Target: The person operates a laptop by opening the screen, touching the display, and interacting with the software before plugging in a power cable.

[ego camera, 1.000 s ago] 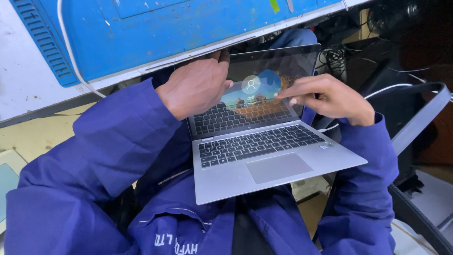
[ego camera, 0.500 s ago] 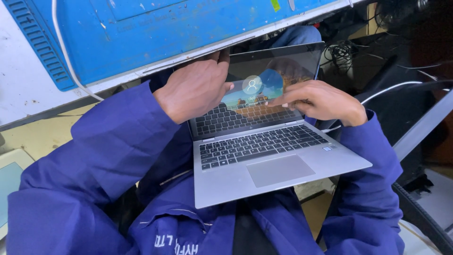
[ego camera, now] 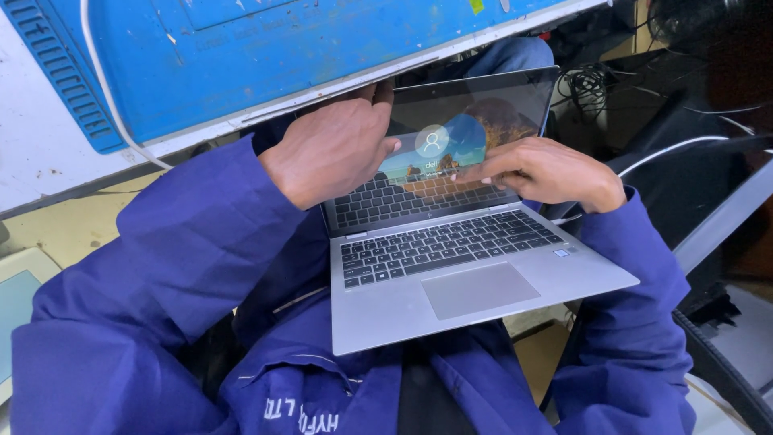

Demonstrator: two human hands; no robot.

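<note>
A silver laptop (ego camera: 451, 258) lay open on the person's lap at the centre of the frame, its lid (ego camera: 483, 121) tilted back under the edge of a blue bench (ego camera: 282, 56) at the top. The left hand (ego camera: 334, 149), fingers curled together, gripped the lid's upper left corner. The right hand (ego camera: 547, 173) rested flat, fingers together, touching the lower screen, clamped on nothing. The laptop looked stiff, fairly light and smooth, likely slippery on cloth; its screen and hinge seemed fragile, so the base edges would be the safer hold.
</note>
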